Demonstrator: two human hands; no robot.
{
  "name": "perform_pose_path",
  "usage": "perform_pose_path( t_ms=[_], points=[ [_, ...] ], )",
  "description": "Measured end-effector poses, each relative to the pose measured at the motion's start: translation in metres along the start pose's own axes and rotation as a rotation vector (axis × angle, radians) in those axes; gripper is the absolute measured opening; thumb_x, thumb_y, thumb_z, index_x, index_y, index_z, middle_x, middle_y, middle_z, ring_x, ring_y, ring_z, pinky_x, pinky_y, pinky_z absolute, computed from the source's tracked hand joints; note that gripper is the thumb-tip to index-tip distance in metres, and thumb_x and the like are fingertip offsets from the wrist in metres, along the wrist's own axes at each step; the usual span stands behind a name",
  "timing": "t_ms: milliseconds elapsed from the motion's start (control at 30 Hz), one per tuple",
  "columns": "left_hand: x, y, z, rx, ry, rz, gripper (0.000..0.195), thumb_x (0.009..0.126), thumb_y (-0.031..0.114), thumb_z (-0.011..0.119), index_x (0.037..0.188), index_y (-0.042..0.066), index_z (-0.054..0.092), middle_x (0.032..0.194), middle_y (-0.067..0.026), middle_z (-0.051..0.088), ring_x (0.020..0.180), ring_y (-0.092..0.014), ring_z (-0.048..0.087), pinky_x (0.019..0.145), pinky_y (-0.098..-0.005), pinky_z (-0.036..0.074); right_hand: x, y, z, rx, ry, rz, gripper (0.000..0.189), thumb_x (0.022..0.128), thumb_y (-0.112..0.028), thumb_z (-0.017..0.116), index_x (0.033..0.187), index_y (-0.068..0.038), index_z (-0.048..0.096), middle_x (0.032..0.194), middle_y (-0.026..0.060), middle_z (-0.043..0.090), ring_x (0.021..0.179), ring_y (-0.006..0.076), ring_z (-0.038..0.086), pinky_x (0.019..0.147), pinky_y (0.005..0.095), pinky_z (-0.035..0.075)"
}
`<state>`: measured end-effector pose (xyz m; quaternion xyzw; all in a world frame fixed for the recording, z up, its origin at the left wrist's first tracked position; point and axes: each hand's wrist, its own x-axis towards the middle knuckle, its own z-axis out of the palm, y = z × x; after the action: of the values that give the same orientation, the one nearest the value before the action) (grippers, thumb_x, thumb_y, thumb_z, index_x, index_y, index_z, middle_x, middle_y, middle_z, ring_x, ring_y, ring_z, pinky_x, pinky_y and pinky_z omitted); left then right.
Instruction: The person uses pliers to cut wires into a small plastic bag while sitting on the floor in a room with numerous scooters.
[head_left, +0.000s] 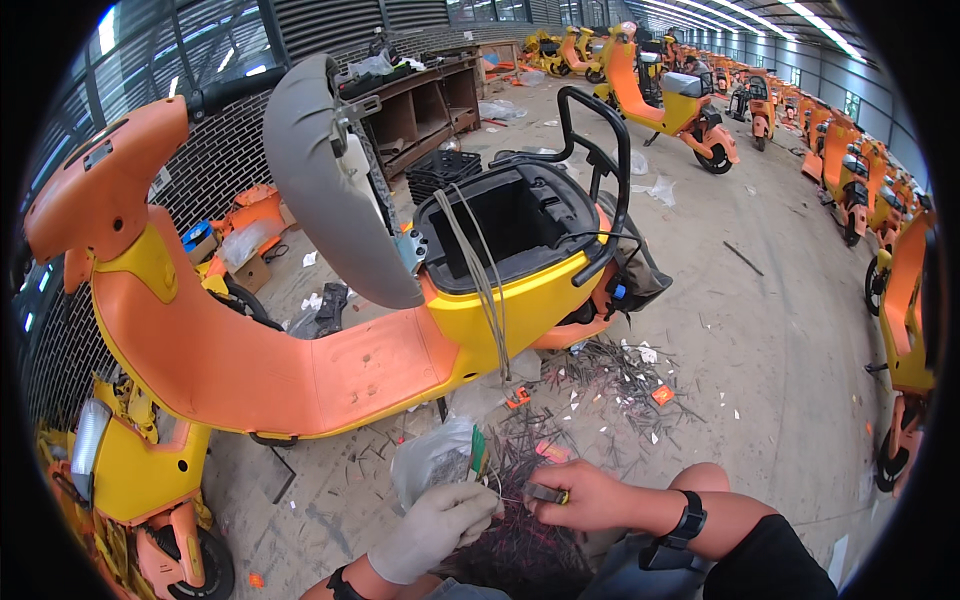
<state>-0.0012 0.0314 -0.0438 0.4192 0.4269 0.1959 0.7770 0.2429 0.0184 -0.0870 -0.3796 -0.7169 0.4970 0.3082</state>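
My left hand (433, 531), in a whitish work glove, pinches the end of a thin pale cable (496, 484) between thumb and fingers. My bare right hand (574, 495) is closed around a small hand tool (545, 493) with a grey metal part and a yellow-and-black part; its exact kind cannot be told. The tool lies close to the cable by the left fingertips. Just beyond the left hand sits a clear plastic bag (435, 459) with a green-edged packet (478, 452) beside it. Below both hands lies a heap of dark cut strands (517, 551).
Ahead stands an orange-and-yellow scooter (375, 367), its grey seat (322, 187) tipped up. Grey cables (480, 277) drape over the rim of its open storage box (442, 274). Scraps litter the floor. Another scooter front (142, 480) is at left; a row (904, 315) runs along the right.
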Motion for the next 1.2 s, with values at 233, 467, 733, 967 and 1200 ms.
perform_pose_path(
  t_ms=[233, 467, 733, 967, 1200],
  points=[
    [0.011, -0.013, -0.005, 0.341, -0.068, 0.076, 0.023, 0.104, 0.021, 0.051, 0.099, 0.002, 0.064, 0.076, 0.0033, 0.052, 0.068, -0.005, 0.048, 0.062, -0.0218, 0.041, -0.003, 0.017, 0.001, 0.210, -0.042, 0.101, 0.014, 0.092, -0.006, 0.062, 0.104, -0.001, 0.066, 0.094, 0.0051, 0.071, 0.088, 0.0117, 0.065, 0.081, 0.0286, 0.051],
    [0.013, -0.020, -0.005, 0.356, -0.012, 0.058, 0.024, 0.103, 0.022, 0.052, 0.099, 0.003, 0.066, 0.077, 0.0010, 0.056, 0.069, -0.007, 0.053, 0.064, -0.0235, 0.044, -0.003, 0.019, -0.005, 0.291, -0.020, 0.148, 0.018, 0.094, -0.014, 0.064, 0.108, -0.002, 0.069, 0.089, 0.0022, 0.071, 0.090, 0.0083, 0.066, 0.083, 0.0262, 0.050],
    [0.012, -0.016, -0.005, 0.478, 0.013, 0.115, 0.025, 0.102, 0.024, 0.053, 0.100, 0.003, 0.067, 0.078, -0.0020, 0.059, 0.072, -0.010, 0.057, 0.066, -0.0261, 0.047, -0.002, 0.020, -0.003, 0.289, -0.052, 0.172, 0.019, 0.096, -0.017, 0.065, 0.110, -0.004, 0.069, 0.090, 0.0008, 0.070, 0.086, 0.0090, 0.065, 0.083, 0.0269, 0.051],
    [0.005, -0.012, 0.006, 0.556, 0.017, 0.200, 0.024, 0.104, 0.021, 0.051, 0.100, 0.002, 0.064, 0.073, 0.0017, 0.052, 0.067, -0.007, 0.048, 0.062, -0.0230, 0.042, -0.001, 0.028, -0.005, 0.359, -0.073, 0.135, 0.022, 0.097, -0.019, 0.065, 0.113, -0.003, 0.068, 0.088, 0.0009, 0.069, 0.083, 0.0088, 0.064, 0.080, 0.0269, 0.051],
    [0.009, -0.013, 0.000, 0.712, 0.023, 0.171, 0.027, 0.102, 0.028, 0.052, 0.105, 0.004, 0.066, 0.080, -0.0049, 0.064, 0.077, -0.015, 0.062, 0.072, -0.0300, 0.050, 0.001, 0.021, -0.003, 0.432, -0.071, 0.150, 0.021, 0.098, -0.015, 0.064, 0.111, 0.001, 0.066, 0.089, 0.0025, 0.068, 0.085, 0.0098, 0.065, 0.078, 0.0273, 0.053]
  ],
)
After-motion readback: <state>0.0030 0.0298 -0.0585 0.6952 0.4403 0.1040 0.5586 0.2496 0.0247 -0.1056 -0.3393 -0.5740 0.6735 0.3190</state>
